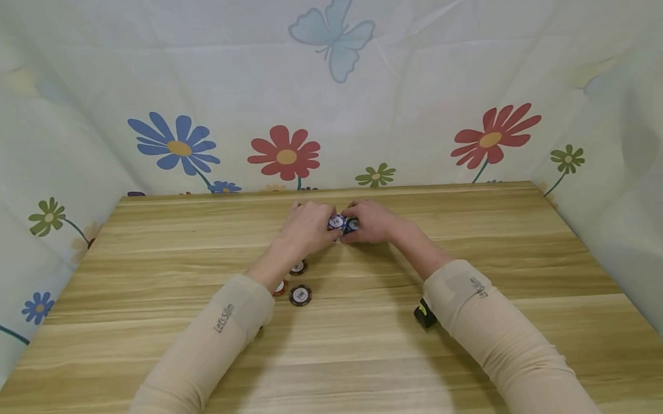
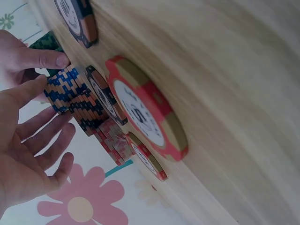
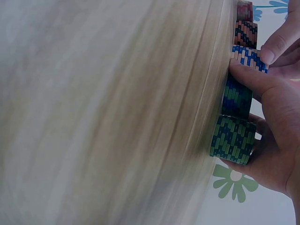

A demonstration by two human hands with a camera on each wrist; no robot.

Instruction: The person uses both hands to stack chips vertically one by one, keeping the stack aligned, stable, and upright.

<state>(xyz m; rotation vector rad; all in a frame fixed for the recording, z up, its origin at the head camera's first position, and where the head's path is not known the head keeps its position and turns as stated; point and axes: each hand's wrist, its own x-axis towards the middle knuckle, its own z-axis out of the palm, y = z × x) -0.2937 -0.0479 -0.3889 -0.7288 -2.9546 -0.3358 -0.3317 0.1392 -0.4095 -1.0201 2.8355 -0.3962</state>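
Center of frame, both hands on the table: left hand (image 1: 309,228) spread beside poker chip stacks (image 1: 342,223), right hand (image 1: 371,222) pinching them; squeeze evenly to keep columns straight.

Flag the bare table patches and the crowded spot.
Bare wood: the whole left side and right side of the table, plus the front strip between the sleeves. Crowded: the centre back, where the left hand and right hand meet at the chip stacks; loose chips lie beside the left wrist.
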